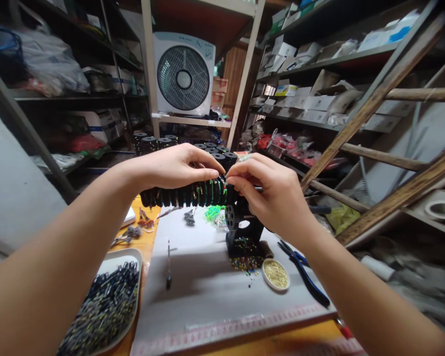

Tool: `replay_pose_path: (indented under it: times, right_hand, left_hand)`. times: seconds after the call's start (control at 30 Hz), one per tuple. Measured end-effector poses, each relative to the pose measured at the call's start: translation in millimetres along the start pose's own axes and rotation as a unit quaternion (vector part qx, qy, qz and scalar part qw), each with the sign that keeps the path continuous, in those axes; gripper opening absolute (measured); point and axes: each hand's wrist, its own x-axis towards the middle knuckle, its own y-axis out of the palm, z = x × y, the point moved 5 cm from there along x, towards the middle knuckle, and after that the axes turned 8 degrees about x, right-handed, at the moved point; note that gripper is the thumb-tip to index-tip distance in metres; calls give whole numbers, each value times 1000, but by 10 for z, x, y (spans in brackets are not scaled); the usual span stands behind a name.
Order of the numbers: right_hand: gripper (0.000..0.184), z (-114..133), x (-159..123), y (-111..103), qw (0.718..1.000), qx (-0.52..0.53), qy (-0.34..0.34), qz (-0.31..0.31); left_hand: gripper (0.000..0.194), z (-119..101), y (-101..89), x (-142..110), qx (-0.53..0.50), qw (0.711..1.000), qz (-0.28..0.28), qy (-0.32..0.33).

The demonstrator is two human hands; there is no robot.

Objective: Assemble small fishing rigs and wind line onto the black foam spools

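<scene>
Round black spools (187, 198) extend left from a black stand (257, 233). A round white dish (276, 290) lies left of blue-handled pliers (307, 279).

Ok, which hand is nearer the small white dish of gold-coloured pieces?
Right. The right hand is raised, almost straight above the dish in the picture; the left hand is farther left, over the row of black discs.

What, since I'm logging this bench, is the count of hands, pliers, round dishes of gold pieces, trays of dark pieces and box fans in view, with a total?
Hands, left hand and right hand: 2
Pliers: 1
Round dish of gold pieces: 1
Tray of dark pieces: 1
Box fan: 1
Total: 6
</scene>
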Motion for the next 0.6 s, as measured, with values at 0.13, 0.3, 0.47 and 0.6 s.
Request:
replay_pose_path:
  times: [0.13,0.3,0.47,0.6]
  right_hand:
    - [11,-6,15,1,1000,-11,0,23]
    - [11,-23,5,-10,999,-4,-2,36]
    - [10,-25,-50,-16,999,0,-20,32]
    - [11,-21,-104,0,999,-10,-28,13]
  left_hand:
    - [34,5,3,2,1,1000,2,-5]
    - [33,6,1,3,9,1000,4,1]
    - [30,-15,-7,-5,6,1000,-3,18]
    - [29,-28,-8,-6,7,1000,-3,17]
